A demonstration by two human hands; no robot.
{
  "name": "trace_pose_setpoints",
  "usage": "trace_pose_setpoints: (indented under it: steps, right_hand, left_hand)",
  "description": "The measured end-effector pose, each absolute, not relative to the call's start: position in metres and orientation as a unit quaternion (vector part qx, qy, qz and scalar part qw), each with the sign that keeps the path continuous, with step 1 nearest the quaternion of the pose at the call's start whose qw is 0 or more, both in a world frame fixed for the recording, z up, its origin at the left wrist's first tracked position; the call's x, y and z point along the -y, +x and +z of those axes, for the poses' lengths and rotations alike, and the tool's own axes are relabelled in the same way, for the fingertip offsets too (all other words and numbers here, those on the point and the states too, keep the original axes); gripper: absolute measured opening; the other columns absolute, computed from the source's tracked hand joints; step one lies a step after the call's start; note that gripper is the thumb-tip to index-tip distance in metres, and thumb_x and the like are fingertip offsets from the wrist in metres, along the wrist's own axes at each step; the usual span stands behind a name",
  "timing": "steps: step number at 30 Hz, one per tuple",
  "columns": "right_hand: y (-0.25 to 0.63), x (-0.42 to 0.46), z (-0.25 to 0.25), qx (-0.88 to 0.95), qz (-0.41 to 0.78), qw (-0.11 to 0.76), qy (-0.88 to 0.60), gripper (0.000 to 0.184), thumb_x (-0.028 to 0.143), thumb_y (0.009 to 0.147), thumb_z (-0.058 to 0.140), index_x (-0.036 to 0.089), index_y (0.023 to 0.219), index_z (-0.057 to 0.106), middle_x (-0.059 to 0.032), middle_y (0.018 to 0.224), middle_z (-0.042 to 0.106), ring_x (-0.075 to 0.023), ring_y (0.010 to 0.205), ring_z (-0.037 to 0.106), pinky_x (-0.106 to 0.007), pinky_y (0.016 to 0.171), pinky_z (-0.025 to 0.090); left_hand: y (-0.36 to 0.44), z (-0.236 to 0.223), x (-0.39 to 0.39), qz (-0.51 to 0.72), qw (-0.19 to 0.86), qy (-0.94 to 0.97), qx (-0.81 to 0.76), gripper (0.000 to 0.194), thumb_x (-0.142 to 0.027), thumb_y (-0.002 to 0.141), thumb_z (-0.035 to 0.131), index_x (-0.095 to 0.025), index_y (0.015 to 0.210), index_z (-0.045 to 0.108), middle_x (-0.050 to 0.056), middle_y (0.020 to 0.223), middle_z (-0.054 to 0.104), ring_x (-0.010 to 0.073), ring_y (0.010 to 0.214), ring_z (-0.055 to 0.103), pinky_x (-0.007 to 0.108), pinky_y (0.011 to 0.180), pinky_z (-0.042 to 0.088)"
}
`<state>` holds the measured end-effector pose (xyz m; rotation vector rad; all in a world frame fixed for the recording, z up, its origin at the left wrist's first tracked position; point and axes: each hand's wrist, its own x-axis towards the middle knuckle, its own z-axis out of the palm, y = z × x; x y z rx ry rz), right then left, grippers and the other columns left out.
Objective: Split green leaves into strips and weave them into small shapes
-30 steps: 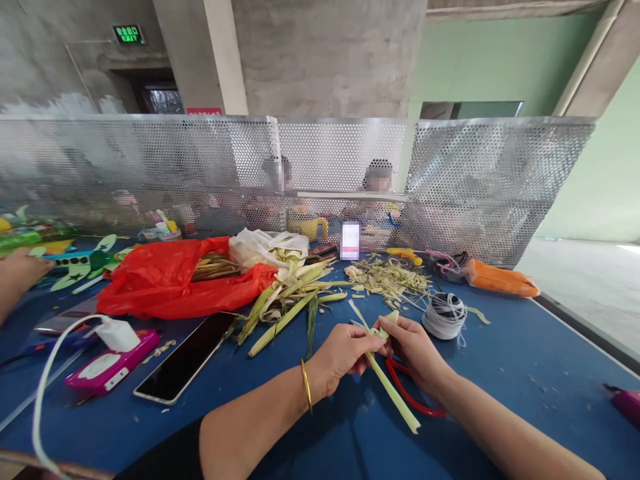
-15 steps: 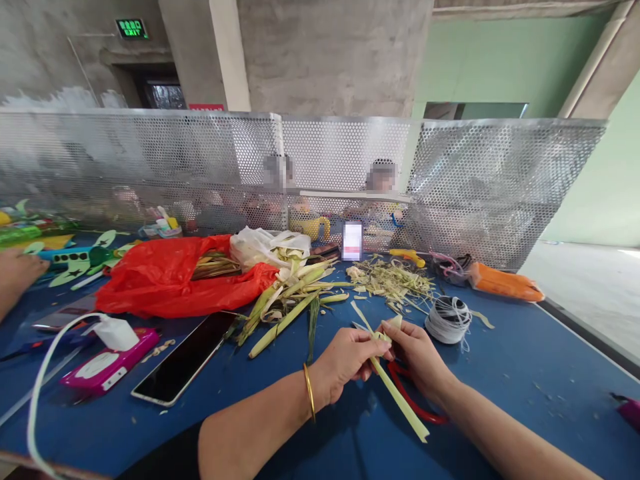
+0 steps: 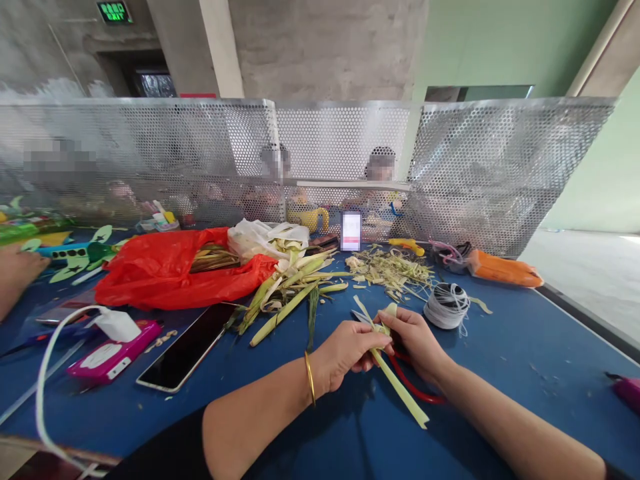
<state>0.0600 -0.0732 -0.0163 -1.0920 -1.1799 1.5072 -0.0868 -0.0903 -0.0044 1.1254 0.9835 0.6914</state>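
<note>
My left hand (image 3: 350, 345) is closed, pinching a long pale green strip (image 3: 404, 395) that looks like corn husk. One end of the strip sticks up past my fingers and the other slants down toward me. My right hand (image 3: 414, 337) meets it from the right, its fingertips closed on a folded part of the same husk. Fingers hide much of the fold. Scissors with red handles (image 3: 420, 395) lie on the table beneath my hands, partly covered. Right of my right hand stands a spool of white string (image 3: 447, 307).
A husk pile (image 3: 285, 307) spills beside a red plastic bag (image 3: 155, 273). Husk scraps (image 3: 393, 270) lie behind my hands. A dark-screened phone (image 3: 187, 353) and magenta power strip (image 3: 117, 353) sit left. A perforated metal screen (image 3: 345, 133) stands behind. Another person's hand (image 3: 23, 270) is far left.
The view has tilted slightly, so the table and screen sit a little higher. Both hands keep their hold on the husk strip with only slight finger movement.
</note>
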Motion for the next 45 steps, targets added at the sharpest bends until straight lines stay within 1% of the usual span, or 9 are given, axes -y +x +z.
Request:
trace_pose_setpoints:
  steps: [7,13,16,22,24,27,31,39,45]
  right_hand:
    - [0.0607,0.0736,-0.0149,0.463,0.613,0.453,-0.452,0.035,0.049,0.064,0.077,0.017,0.071,0.065,0.0046,0.041,0.051,-0.0088,0.036,0.043,-0.022,0.039,0.028]
    - [0.0646,0.0738,-0.0138,0.447,0.609,0.466,-0.46,0.036,0.05,0.063,0.077,0.017,0.071,0.066,0.003,0.045,0.055,-0.0104,0.038,0.049,-0.024,0.041,0.036]
    - [0.066,0.0747,-0.0134,0.444,0.603,0.476,-0.461,0.036,0.05,0.062,0.078,0.017,0.072,0.066,0.0029,0.045,0.056,-0.011,0.04,0.05,-0.024,0.042,0.038]
    - [0.0616,0.0777,-0.0167,0.451,0.605,0.468,-0.46,0.036,0.049,0.064,0.076,0.017,0.072,0.065,0.0048,0.041,0.051,-0.0083,0.036,0.045,-0.021,0.039,0.03]
    - [0.061,0.0781,-0.0181,0.455,0.606,0.463,-0.459,0.035,0.049,0.066,0.075,0.016,0.073,0.065,0.0049,0.04,0.051,-0.008,0.036,0.043,-0.02,0.039,0.028]
    - [0.0617,0.0778,-0.0187,0.46,0.604,0.46,-0.46,0.035,0.049,0.067,0.074,0.016,0.075,0.065,0.0044,0.039,0.051,-0.0084,0.036,0.043,-0.02,0.04,0.029]
    - [0.0623,0.0769,-0.0175,0.459,0.603,0.462,-0.461,0.037,0.049,0.065,0.075,0.015,0.074,0.064,0.0041,0.041,0.052,-0.0091,0.037,0.046,-0.02,0.04,0.03]
    - [0.0608,0.0765,-0.0182,0.453,0.612,0.465,-0.452,0.037,0.048,0.064,0.076,0.015,0.073,0.065,0.0043,0.041,0.052,-0.0079,0.037,0.046,-0.019,0.04,0.029]
    - [0.0623,0.0779,-0.0163,0.457,0.604,0.475,-0.446,0.036,0.048,0.064,0.075,0.015,0.072,0.065,0.0043,0.044,0.053,-0.0085,0.036,0.047,-0.02,0.04,0.032]
  left_hand:
    - [-0.087,0.0011,0.0906,0.303,0.701,0.482,-0.429,0.03,-0.043,0.067,0.065,-0.012,0.07,0.065,-0.003,0.056,0.049,0.004,0.042,0.037,0.022,0.041,0.015]
    - [-0.0863,-0.0025,0.0917,0.301,0.715,0.473,-0.418,0.03,-0.042,0.068,0.066,-0.012,0.072,0.065,-0.003,0.056,0.051,0.0036,0.041,0.037,0.021,0.04,0.014]
    - [-0.0867,-0.0015,0.0921,0.3,0.713,0.472,-0.423,0.028,-0.04,0.069,0.065,-0.012,0.071,0.065,-0.002,0.056,0.051,0.0038,0.041,0.038,0.021,0.039,0.014]
    - [-0.0866,-0.0012,0.093,0.298,0.711,0.478,-0.421,0.029,-0.041,0.068,0.064,-0.012,0.072,0.065,-0.002,0.059,0.052,0.0034,0.042,0.038,0.021,0.04,0.014]
    - [-0.0861,-0.002,0.0933,0.297,0.708,0.484,-0.421,0.031,-0.042,0.068,0.064,-0.012,0.072,0.065,-0.002,0.06,0.051,0.0034,0.042,0.038,0.021,0.04,0.014]
    - [-0.0855,-0.003,0.0932,0.3,0.702,0.491,-0.42,0.032,-0.042,0.067,0.064,-0.012,0.073,0.066,-0.002,0.06,0.051,0.0035,0.042,0.038,0.022,0.04,0.014]
    - [-0.085,-0.0033,0.0923,0.297,0.703,0.481,-0.432,0.032,-0.043,0.066,0.066,-0.011,0.072,0.066,-0.001,0.062,0.053,0.0034,0.042,0.037,0.023,0.041,0.013]
    - [-0.085,-0.0022,0.0939,0.297,0.702,0.48,-0.434,0.03,-0.042,0.067,0.066,-0.012,0.072,0.066,-0.004,0.057,0.049,0.0034,0.041,0.037,0.023,0.042,0.013]
    - [-0.0844,-0.0015,0.095,0.297,0.703,0.477,-0.435,0.031,-0.043,0.066,0.066,-0.012,0.071,0.065,-0.003,0.058,0.05,0.0035,0.041,0.036,0.023,0.042,0.012]
